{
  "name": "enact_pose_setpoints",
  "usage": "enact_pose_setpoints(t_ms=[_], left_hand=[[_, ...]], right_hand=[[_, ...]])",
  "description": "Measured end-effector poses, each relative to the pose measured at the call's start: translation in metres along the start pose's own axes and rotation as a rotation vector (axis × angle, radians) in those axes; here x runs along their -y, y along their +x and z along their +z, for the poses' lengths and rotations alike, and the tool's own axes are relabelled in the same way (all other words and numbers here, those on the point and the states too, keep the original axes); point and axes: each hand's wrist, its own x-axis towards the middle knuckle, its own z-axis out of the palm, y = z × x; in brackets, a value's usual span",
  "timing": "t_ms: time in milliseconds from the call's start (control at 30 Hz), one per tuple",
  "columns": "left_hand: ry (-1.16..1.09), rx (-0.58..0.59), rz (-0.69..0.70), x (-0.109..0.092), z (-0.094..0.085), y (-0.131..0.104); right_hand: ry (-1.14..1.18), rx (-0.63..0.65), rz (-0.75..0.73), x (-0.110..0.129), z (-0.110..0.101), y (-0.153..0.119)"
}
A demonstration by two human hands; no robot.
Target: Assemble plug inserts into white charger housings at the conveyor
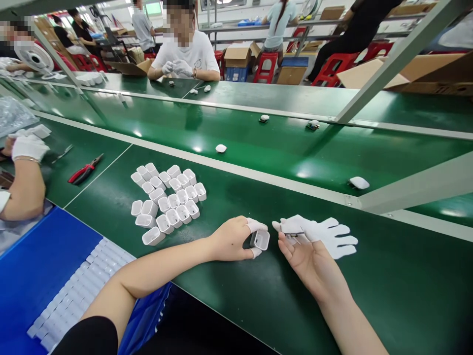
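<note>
My left hand [234,239] is closed around a white plastic housing [262,240], its hollow open end turned to the right. White finger cots cover the fingertips I see on it. Just right of it, my right hand [308,261] holds a small white part with thin metal pins [293,230] between thumb and fingers, partly hidden. The two pieces are apart. A white glove [338,239] lies flat on the green bench behind my right hand. To the left, a cluster of similar white housings [172,217] stands and lies with open ends showing.
A green conveyor belt [244,133] runs beyond a pale rail, carrying several small white parts [358,183]. Red-handled pliers [85,170] lie at left near a co-worker's gloved hand [29,147]. A blue bin [37,246] holds rows of white pieces. A slanted metal post [417,182] stands at right.
</note>
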Motion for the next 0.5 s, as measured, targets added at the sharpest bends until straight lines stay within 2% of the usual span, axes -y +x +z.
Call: enact_pose_setpoints(t_ms=[100,200,267,400,433,500], left_hand=[[0.001,0.006,0.001,0.000,-0.002,0.001],[-0.003,0.008,-0.003,-0.001,-0.003,0.001],[-0.013,0.008,-0.009,-0.001,-0.003,0.000],[-0.059,0.017,-0.064,-0.002,-0.003,0.000],[-0.076,0.017,-0.084,-0.002,-0.003,0.000],[-0.109,0.014,-0.114,-0.003,-0.003,0.001]], right_hand=[[-0.005,-0.057,-0.032,0.001,-0.001,0.003],[-0.085,-0.022,-0.097,0.001,0.000,0.000],[-0.193,-0.010,-0.193,-0.001,0.003,-0.005],[-0.516,-0.062,-0.482,-0.012,0.011,-0.020],[-0.582,-0.062,-0.524,-0.015,0.013,-0.023],[-0.649,-0.025,-0.516,-0.019,0.016,-0.027]])
